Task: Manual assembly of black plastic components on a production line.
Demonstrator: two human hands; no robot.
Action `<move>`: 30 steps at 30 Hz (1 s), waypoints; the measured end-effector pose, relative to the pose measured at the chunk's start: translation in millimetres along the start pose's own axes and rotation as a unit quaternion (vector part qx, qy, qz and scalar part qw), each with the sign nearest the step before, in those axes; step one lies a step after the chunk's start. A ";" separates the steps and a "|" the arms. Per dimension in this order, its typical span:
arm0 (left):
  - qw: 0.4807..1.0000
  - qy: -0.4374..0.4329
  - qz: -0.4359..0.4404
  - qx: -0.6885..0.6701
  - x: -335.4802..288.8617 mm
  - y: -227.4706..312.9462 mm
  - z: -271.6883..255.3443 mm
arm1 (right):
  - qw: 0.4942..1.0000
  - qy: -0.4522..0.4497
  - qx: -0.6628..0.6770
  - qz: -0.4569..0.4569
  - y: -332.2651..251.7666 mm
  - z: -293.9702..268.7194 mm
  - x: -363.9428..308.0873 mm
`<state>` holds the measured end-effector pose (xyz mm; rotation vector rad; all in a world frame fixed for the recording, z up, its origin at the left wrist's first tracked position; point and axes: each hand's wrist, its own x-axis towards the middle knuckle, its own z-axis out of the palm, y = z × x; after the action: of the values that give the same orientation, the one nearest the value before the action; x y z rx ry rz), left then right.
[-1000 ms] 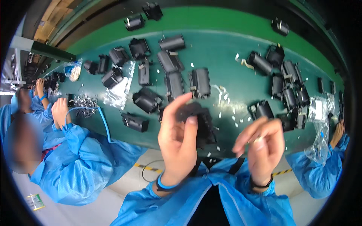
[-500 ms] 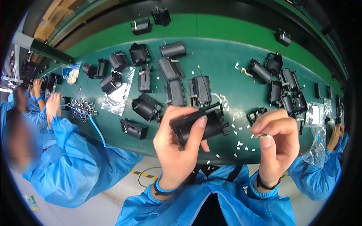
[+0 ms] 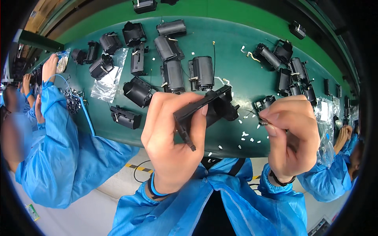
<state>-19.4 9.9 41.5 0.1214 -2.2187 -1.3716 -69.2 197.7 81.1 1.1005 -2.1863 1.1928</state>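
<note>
My left hand is closed around a black plastic housing, held tilted above the near edge of the table. Thumb and fingers grip its flat frame side, and its rounded body points away to the right. To the right, my right hand pinches a tiny dark part between thumb and fingertips; its exact kind is too small to tell. The two hands are apart, and the tiny part does not touch the housing. Just beyond my right fingertips lies another small black housing.
Several black housings stand on the green table, with more in a cluster at right. Small white scraps lie scattered near my hands. Clear plastic bags lie left and right. Co-workers in blue sleeves sit on both sides.
My left hand has turned the housing, so its flat frame now faces me more. My right hand has tipped its fingertips down and left with the tiny part. The whole view has shifted.
</note>
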 end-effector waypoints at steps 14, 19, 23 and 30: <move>0.996 0.029 0.055 0.063 -0.4 -0.2 2.7 | 0.995 -0.011 -0.043 -0.090 0.6 16.8 -12.9; 0.995 0.024 0.069 0.072 -1.5 0.0 4.7 | 0.997 0.015 -0.054 -0.061 10.6 17.3 -12.2; 0.998 -0.010 0.037 0.050 -0.5 0.0 5.2 | 0.998 0.037 -0.049 -0.001 17.6 23.5 -13.4; 0.996 -0.042 -0.082 -0.024 -1.9 -3.3 5.8 | 0.985 -0.011 0.051 0.162 13.4 30.8 -14.5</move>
<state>-21.1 13.7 35.9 0.2373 -2.2851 -1.5413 -70.9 182.6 47.8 0.8167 -2.4096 1.4481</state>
